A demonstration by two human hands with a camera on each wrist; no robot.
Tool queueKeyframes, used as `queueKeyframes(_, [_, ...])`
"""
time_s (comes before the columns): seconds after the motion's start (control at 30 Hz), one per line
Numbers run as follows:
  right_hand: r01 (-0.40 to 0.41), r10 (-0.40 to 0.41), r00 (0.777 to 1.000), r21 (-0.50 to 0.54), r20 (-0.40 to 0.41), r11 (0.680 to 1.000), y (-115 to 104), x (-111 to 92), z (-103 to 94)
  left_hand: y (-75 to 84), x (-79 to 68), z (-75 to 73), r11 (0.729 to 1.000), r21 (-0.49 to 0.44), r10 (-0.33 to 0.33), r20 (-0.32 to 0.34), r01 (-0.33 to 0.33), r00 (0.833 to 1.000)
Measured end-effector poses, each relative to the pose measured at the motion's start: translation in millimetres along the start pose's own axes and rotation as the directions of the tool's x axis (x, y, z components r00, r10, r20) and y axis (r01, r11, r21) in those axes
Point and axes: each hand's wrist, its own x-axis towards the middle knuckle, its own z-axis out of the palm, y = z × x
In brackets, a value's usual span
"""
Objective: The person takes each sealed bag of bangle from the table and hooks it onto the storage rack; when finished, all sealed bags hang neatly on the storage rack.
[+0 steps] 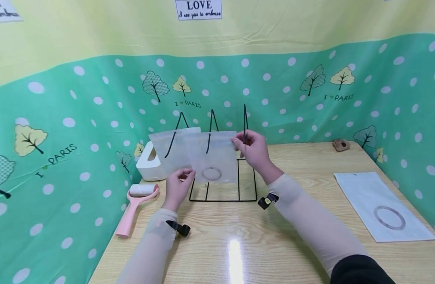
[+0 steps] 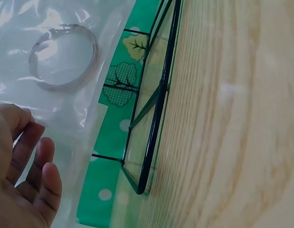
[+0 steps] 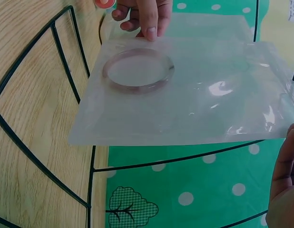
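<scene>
A clear plastic bag (image 1: 222,152) with a pinkish bangle (image 3: 137,89) inside is stretched upright between my hands at a black wire rack (image 1: 222,201). My left hand (image 1: 177,189) pinches its lower left edge between thumb and index finger, the other fingers loosely curled. At the upper right corner, my right hand (image 1: 254,152) holds the bag with thumb and fingers, beside the rack's right upright. Behind it on the left, a second clear bag (image 1: 164,144) stands in the rack and partly overlaps it. Rack wires pass in front of both bags.
A pink lint roller (image 1: 132,213) and a white box (image 1: 148,167) are at the left. On the right, another bag with a bangle (image 1: 355,205) lies flat on the wooden table (image 1: 274,252). A small brown object (image 1: 341,145) sits near the back curtain.
</scene>
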Motion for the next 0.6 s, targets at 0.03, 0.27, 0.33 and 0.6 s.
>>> queueKeyframes(0.03, [-0.007, 0.007, 1.000, -0.002, -0.001, 1.000, 0.5, 1.6, 0.0, 0.2, 1.2, 0.7, 1.000, -0.001, 0.002, -0.008, -0.002, 1.000])
queueKeyframes(0.27, [0.029, -0.029, 1.000, -0.005, -0.004, 1.000, 2.5, 7.9, -0.9, 3.8, 5.5, 2.6, 1.000, 0.023, 0.006, -0.050, -0.004, 0.999])
queueKeyframes(0.33, [0.043, -0.044, 0.999, -0.010, -0.008, 0.999, 3.8, 8.8, -0.8, 5.2, 6.6, 3.0, 1.000, 0.032, 0.000, -0.057, 0.002, 0.998])
queueKeyframes(0.6, [0.062, -0.062, 0.998, -0.022, -0.014, 0.998, 7.9, 16.2, 0.2, 7.0, 10.9, 6.3, 1.000, 0.014, -0.019, -0.103, 0.020, 0.995])
